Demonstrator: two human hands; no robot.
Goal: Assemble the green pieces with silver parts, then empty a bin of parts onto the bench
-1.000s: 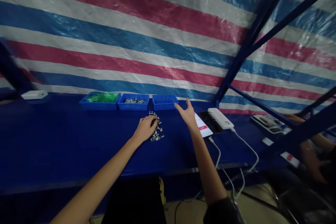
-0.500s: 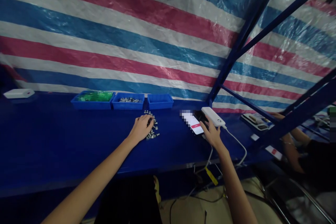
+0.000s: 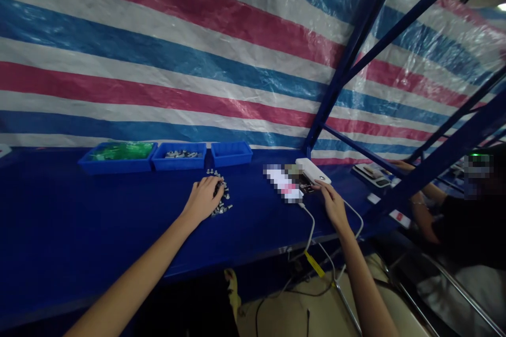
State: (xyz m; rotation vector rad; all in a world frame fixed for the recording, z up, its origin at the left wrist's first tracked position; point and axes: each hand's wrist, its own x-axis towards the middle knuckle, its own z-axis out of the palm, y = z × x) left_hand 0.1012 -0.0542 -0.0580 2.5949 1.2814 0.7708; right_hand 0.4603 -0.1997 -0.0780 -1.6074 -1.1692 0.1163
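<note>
On the blue table, my left hand (image 3: pixel 203 197) lies loosely over a small pile of metal bolts (image 3: pixel 223 208), fingers resting on their left side; some fingertips are hidden among the bolts. My right hand (image 3: pixel 334 204) has its fingers stretched out to the left, at the near end of a white power bank (image 3: pixel 314 171). By those fingertips is a dark flat object (image 3: pixel 306 185), whose kind I cannot make out. Left of it lies a phone (image 3: pixel 282 183) with a lit, blurred screen and a white cable plugged in.
Along the back stand three blue bins: one with green plastic packets (image 3: pixel 120 151), one with metal parts (image 3: pixel 182 155), and an empty bin (image 3: pixel 231 154). A blue metal frame (image 3: pixel 330 100) rises at the right. Beyond it, another person (image 3: pixel 458 221) sits near a scale (image 3: pixel 371 175).
My right hand has drawn back to the right, off the phone and the dark object. My left hand stays on the bolts. The view has shifted slightly right.
</note>
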